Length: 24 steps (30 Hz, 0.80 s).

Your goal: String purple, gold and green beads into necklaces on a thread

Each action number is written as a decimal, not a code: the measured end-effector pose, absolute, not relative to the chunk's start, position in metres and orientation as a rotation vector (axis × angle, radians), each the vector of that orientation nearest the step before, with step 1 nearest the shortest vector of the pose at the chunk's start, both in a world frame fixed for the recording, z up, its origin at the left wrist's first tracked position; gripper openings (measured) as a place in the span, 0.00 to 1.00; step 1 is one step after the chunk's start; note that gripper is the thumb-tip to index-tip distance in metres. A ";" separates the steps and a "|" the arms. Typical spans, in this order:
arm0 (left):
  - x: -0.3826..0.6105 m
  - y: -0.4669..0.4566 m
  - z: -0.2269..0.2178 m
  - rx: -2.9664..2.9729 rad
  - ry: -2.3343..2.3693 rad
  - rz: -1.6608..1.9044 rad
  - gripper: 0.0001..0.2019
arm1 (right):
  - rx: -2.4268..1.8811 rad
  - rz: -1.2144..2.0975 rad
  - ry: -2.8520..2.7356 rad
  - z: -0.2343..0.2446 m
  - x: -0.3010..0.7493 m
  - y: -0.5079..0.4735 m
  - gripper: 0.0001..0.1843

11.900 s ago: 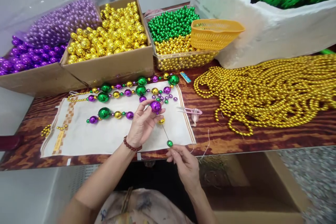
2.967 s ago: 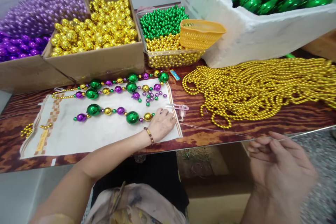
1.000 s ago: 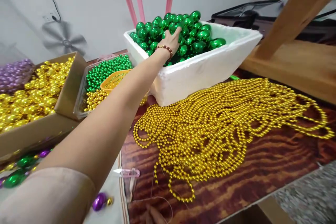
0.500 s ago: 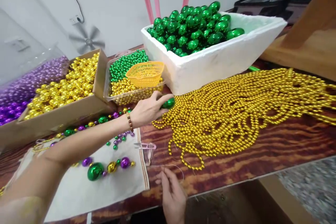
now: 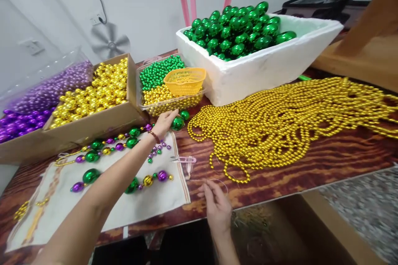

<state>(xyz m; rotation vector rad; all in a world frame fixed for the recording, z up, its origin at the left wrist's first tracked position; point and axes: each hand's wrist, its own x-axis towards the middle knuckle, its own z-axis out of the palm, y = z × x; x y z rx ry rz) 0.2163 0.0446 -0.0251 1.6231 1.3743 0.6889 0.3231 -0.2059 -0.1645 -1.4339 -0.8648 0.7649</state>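
My left hand [image 5: 164, 125], wearing a beaded bracelet, has its fingers closed on a shiny green bead [image 5: 178, 123] just past the cloth's far right corner. A second green bead [image 5: 184, 115] sits right behind it. Near the table's front edge, my right hand [image 5: 217, 205] pinches a thin pale thread [image 5: 196, 180]. Strung green, gold and purple beads [image 5: 148, 180] lie across the white cloth [image 5: 174, 198], partly covered by my left forearm. Small loose purple and green beads [image 5: 159, 152] rest beside my left wrist. Pink thread snips [image 5: 185, 159] lie at the cloth's right edge.
A white foam box [image 5: 264, 72] heaped with large green beads stands at the back. Gold bead strands [image 5: 267, 132] spread over the right side. Left of the box are a clear tray [image 5: 174, 105], a yellow basket [image 5: 185, 83] and a cardboard box [image 5: 102, 118]. A fan [image 5: 111, 44] spins behind.
My left hand has moved left with the green bead, away from the gold strands. A second green bead now shows beside it. My right hand keeps its pinch on the thread; the view has shifted.
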 end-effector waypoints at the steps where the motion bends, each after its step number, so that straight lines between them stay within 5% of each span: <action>1: 0.204 0.035 -0.023 1.344 1.291 0.707 0.25 | -1.427 0.774 -0.857 -0.166 0.324 -0.205 0.18; 9: 0.132 -0.044 -0.020 0.428 0.793 0.751 0.11 | -1.305 0.799 -0.847 -0.157 0.321 -0.205 0.14; 14: 0.089 -0.075 -0.028 0.304 0.804 0.815 0.18 | -1.301 0.866 -0.844 -0.126 0.305 -0.221 0.12; 24: 0.074 -0.133 -0.051 1.647 0.903 0.706 0.23 | -1.377 1.006 -0.816 -0.095 0.247 -0.214 0.17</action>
